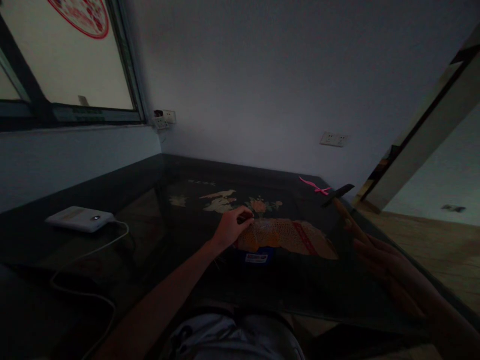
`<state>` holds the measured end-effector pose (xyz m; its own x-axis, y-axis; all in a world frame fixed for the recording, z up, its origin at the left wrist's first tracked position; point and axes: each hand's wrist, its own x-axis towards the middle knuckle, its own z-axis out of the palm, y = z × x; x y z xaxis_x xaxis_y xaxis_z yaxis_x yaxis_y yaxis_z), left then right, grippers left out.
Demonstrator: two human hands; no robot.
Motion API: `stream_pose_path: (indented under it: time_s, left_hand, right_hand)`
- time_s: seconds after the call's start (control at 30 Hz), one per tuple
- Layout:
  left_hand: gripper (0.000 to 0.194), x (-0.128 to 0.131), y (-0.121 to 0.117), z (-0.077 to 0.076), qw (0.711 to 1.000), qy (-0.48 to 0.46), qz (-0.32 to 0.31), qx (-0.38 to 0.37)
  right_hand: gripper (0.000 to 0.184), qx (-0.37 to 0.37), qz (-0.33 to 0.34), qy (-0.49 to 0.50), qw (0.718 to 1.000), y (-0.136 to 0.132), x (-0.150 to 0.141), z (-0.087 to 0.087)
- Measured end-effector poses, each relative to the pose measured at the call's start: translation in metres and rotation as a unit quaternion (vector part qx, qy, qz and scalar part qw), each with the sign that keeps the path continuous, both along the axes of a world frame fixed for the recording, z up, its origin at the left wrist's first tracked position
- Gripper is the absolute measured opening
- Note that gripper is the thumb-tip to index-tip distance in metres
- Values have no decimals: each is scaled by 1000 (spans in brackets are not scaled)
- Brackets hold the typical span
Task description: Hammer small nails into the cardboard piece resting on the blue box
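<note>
The wooden handle of a hammer (351,220) is in my right hand (378,255), at the right side of the dark table. Its dark head is raised toward the far right corner. Near the middle, my left hand (233,227) has thumb and forefinger pinched together at the far left edge of a flat tan spotted piece (279,235). Whatever sits between those fingertips is too small and dim to make out. A red band crosses the right part of the spotted piece. Under its near edge shows a blue object (258,256) with a printed label.
A white power bank (78,219) with a white cable lies on the table's left. A pink ribbon (314,186) is near the far right edge. Bird and flower pictures decorate the dark tabletop (180,170). Walls stand behind and at the left.
</note>
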<state>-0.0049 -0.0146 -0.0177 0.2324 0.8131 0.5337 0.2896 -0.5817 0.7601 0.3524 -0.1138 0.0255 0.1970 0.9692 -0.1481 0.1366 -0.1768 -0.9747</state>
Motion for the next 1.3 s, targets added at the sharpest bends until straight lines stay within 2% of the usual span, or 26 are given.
stream_pose_path:
  time_s: [0.1,0.2,0.33,0.43,0.5,0.63,0.73,0.8,0.93,1.0,1.13,1.3]
  left_hand:
    - [7,-1,0,-2,1000,-6,-1,-1]
    - [6,-1,-1,-1,1000,-5,3,-3]
    - [6,0,-2,0,1000,-8,3,-18]
    - [8,0,-2,0,1000,-13,2,-28]
    - [8,0,-1,-2,999,-15,3,-36]
    - [7,0,2,-6,998,-22,-6,-50]
    - [7,1,3,-7,998,-24,0,-57]
    - [7,1,3,-6,998,-26,-1,-57]
    - [6,1,1,-5,998,-34,0,-52]
    - [7,1,0,-5,998,-29,11,-50]
    - [8,1,0,-5,998,-17,34,-47]
    - [6,2,1,-6,998,-38,3,-51]
  right_hand:
    - [46,-19,59,97,993,-6,-15,25]
    - [54,-42,106,92,989,-14,-46,39]
    - [56,-102,211,105,966,-27,-92,49]
    - [60,-70,237,88,965,-35,-116,55]
    - [64,-33,228,56,972,-40,-125,58]
    - [58,-3,222,-41,974,-46,-133,60]
    - [61,-24,247,-93,964,-45,-135,62]
    - [63,-28,233,-119,965,-42,-136,63]
    - [58,74,210,-164,961,-37,-136,61]
    - [57,66,232,-174,955,-38,-136,60]
    - [58,-14,256,-151,955,-41,-135,64]
    - [59,20,239,-135,961,-39,-132,71]
